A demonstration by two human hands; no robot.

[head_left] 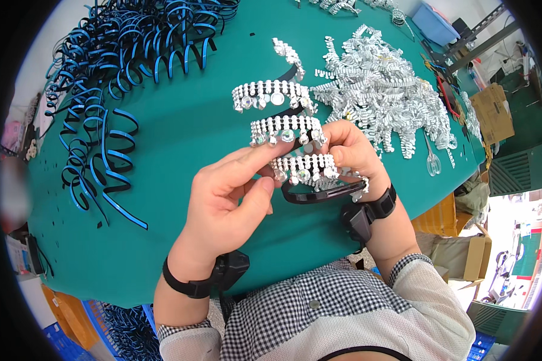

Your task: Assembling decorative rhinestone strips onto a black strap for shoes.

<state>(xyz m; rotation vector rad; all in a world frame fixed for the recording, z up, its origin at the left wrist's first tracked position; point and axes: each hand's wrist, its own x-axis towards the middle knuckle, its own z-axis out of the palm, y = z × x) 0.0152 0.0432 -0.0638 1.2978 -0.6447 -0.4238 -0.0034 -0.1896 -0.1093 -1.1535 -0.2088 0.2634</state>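
- While both hands pinched the black headband (319, 194) just above the green bench (180, 120), the left hand (232, 201) was closed with fingertips on its nearest rhinestone strip (304, 165), and the right hand (352, 153) gripped the same band from behind.
- A squeeze too hard might have cracked stones loose from that strip.
- Had the band slipped, it could have dropped onto the bench, or tangled in the heap of silver trims (385, 90) just beyond the band.
- The scissors (432, 161) lay right of the band, a snag risk.
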